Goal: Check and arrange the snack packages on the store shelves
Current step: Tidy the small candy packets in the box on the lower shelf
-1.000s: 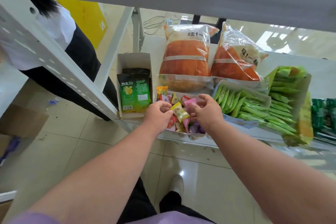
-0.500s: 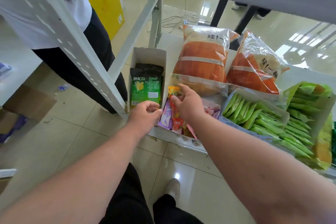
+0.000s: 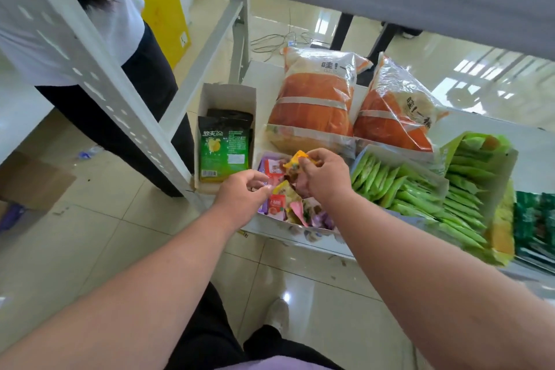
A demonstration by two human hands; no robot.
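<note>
Both hands are down in the open cardboard box of mixed small snack packets point(image 3: 277, 221) at the front edge of the white metal shelf point(image 3: 480, 126). The right hand point(image 3: 326, 176) has its fingers point(image 3: 315, 156) pinched on a small orange-yellow wrapped packet point(image 3: 295, 158), lifted just above the pile. The left hand point(image 3: 241, 198) hovers at the box's left side, fingers curled, tips among the packets; whether it grips one I cannot tell. A green-and-black snack pouch point(image 3: 223, 155) stands in a white carton to the left. Two big orange bags point(image 3: 312, 102) stand behind, slim green sachets point(image 3: 399, 186) fill the tray on the right.
</note>
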